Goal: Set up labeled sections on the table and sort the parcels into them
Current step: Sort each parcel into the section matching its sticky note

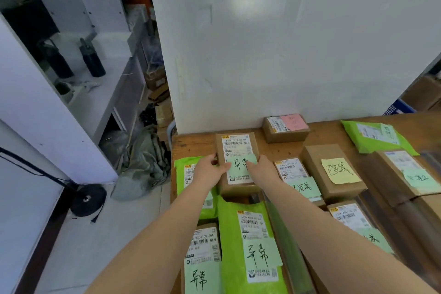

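Both hands grip one brown box (236, 150) on the table (191, 145). The left hand (210, 170) holds its left edge. The right hand (263, 169) pinches its green note (241, 166).

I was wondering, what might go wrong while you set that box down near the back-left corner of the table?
1. The cardboard box held by the left hand and right hand partly overlaps the green mailer, so it may sit tilted.
2. The thumbs press its green note, which could crease or peel.

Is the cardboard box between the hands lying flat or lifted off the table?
Cannot tell: cardboard box faces label-up, left hand and right hand gripping its sides.
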Demonstrator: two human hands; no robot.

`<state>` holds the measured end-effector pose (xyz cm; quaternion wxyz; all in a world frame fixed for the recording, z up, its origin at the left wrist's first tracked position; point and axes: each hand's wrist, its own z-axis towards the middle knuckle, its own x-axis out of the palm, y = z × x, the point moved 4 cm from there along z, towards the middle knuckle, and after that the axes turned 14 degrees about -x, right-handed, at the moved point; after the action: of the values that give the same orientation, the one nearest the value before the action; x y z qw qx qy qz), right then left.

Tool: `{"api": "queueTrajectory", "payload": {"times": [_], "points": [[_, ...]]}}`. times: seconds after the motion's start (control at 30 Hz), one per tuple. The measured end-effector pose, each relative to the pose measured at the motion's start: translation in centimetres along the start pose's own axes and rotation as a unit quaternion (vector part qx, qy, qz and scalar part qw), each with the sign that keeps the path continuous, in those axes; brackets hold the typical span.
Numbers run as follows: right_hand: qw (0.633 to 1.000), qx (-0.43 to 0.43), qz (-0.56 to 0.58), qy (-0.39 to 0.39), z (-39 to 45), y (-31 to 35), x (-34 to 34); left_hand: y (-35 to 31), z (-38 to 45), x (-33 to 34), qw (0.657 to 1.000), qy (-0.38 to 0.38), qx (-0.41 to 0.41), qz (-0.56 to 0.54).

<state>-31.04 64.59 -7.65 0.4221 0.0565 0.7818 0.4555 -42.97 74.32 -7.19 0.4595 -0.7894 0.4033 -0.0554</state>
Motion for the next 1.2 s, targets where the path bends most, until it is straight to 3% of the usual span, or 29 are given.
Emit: {"api": "queueTrajectory", "payload": {"times": [0.23, 0.47, 0.6, 0.7, 0.9, 1.07, 1.2], "points": [[0.999, -0.004, -0.010, -0.041, 1.2, 0.5, -0.7, -2.0, 1.1, 0.8, 0.999, -0.025, 0.029, 0.032], [0.995, 0.033, -0.089, 0.029, 0.5, 0.2, 0.8, -0.6, 1.8, 0.9, 0.994, -0.024, -0.014, 0.109], [0.987, 0.000, -0.159, 0.040, -0.1, -0.2, 1.7, 0.5, 1.9, 1.4, 0.986, -0.021, -0.013, 0.163], [0.988, -0.053, -0.147, 0.020, -0.5, 0.2, 1.4, 0.5, 1.5, 1.4, 0.984, -0.040, 0.007, 0.173], [0.959, -0.187, -0.209, -0.041, -2.0, 2.0, -3.4, -3.2, -0.2, 1.7, 0.952, -0.108, 0.110, 0.263], [0.965, -0.175, -0.185, -0.061, -1.2, 0.8, -10.0, -7.6, -2.2, 4.8, 0.939, -0.107, 0.169, 0.279], [0.971, -0.162, -0.168, -0.057, 1.7, -2.1, -14.9, -10.5, -2.3, 9.7, 0.941, -0.122, 0.162, 0.270]]}}
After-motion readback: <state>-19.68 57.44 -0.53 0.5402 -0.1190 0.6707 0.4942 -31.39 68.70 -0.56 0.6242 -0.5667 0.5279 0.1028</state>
